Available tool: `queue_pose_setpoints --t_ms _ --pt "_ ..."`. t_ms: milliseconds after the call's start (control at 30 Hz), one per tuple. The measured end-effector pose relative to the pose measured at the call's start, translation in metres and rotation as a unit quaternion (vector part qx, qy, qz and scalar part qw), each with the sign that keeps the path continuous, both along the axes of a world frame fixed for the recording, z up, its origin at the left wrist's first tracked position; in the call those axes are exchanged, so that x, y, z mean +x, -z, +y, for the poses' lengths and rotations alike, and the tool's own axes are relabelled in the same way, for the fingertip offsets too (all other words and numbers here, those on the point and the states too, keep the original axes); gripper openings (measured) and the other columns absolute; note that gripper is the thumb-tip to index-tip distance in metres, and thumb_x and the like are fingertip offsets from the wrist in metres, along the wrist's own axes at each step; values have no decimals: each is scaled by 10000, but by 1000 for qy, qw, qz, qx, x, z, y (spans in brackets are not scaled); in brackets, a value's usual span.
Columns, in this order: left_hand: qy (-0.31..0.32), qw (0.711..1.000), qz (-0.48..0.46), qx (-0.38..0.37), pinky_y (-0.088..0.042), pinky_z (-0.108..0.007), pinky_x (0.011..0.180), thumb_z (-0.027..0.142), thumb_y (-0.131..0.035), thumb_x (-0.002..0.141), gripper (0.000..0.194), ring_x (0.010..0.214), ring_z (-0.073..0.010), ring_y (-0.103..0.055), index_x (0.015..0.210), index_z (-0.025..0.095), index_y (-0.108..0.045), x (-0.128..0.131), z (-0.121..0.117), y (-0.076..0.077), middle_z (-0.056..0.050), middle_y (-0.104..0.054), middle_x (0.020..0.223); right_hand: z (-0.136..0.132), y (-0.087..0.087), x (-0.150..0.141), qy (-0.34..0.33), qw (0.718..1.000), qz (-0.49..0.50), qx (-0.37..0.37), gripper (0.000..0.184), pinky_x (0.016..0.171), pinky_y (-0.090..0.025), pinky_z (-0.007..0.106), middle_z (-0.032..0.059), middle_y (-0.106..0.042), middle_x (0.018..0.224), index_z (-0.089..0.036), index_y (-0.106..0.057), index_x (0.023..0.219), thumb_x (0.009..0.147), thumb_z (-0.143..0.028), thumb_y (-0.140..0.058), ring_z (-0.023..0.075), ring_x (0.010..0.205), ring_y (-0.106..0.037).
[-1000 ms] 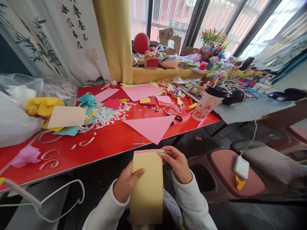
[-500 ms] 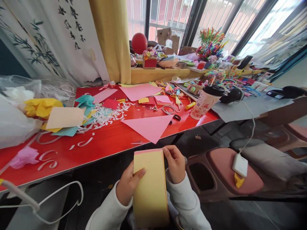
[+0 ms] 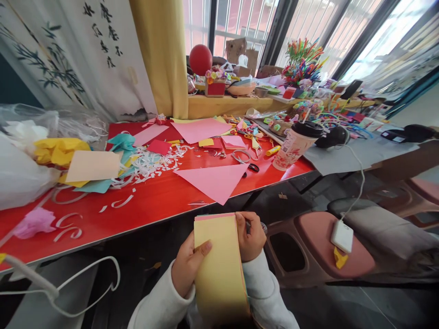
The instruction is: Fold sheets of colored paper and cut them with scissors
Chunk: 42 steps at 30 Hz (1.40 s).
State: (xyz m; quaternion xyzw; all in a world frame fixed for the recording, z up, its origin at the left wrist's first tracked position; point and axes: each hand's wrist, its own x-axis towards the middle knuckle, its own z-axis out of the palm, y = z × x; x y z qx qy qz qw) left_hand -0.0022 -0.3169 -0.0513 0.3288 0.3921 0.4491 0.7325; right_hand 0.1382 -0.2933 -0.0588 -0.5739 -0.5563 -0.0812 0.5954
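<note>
A stack of coloured paper (image 3: 219, 269), pale yellow on top with pink and teal edges showing, is held upright over my lap. My left hand (image 3: 191, 262) grips its left side, thumb flat on the yellow face and fingers behind. At the top right corner my right hand (image 3: 251, 234) pinches the edge of the stack between thumb and curled fingers. Just beyond, a pink paper triangle (image 3: 216, 182) lies at the front edge of the red table (image 3: 144, 201). Black-handled scissors (image 3: 253, 167) lie beside the triangle's right corner.
A lidded paper cup (image 3: 295, 146) stands near the table's right end. White paper shreds (image 3: 154, 164) and crumpled tissue (image 3: 63, 153) cover the left part. A white power bank (image 3: 342, 235) with a cable rests on a pink stool (image 3: 322, 246). A white hanger (image 3: 113, 274) sticks out at lower left.
The paper stack and both hands have shifted slightly right, and its lower end has swung right. A teal edge now shows at the top. My right fingers have curled further over the corner.
</note>
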Motion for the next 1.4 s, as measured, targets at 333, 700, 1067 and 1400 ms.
queue_pose_setpoints --t_ms 333,700,1067,1400 --pt "12 998 42 40 -519 -315 706 370 -655 717 552 931 -274 -625 1171 110 -481 0 1 -5 -152 -644 1072 -4 -3 -2 -7 996 73 -55 148 531 -418 218 -8 -568 623 -171 -533 742 856 -254 -487 110 548 -537" --pt "-110 990 81 42 -519 -297 695 358 -682 689 525 874 -248 -646 1133 117 -537 -19 3 -1 -113 -673 1025 8 7 61 185 965 111 -151 336 526 -367 249 8 -560 571 -180 -531 708 828 -488 -470 141 507 -518" --pt "-148 983 94 45 -500 -350 814 363 -700 664 550 932 -260 -629 1136 131 -538 -28 10 -5 -102 -663 1056 8 30 95 30 967 178 -181 430 585 -483 285 56 -627 771 -147 -562 995 843 -518 -406 161 631 -626" --pt "-123 986 98 51 -515 -302 670 397 -688 671 558 846 -248 -649 1139 130 -541 -24 10 3 -117 -669 1031 -4 9 66 -261 868 301 -297 575 623 -543 334 113 -663 968 -195 -470 1156 727 -565 -567 198 760 -661"
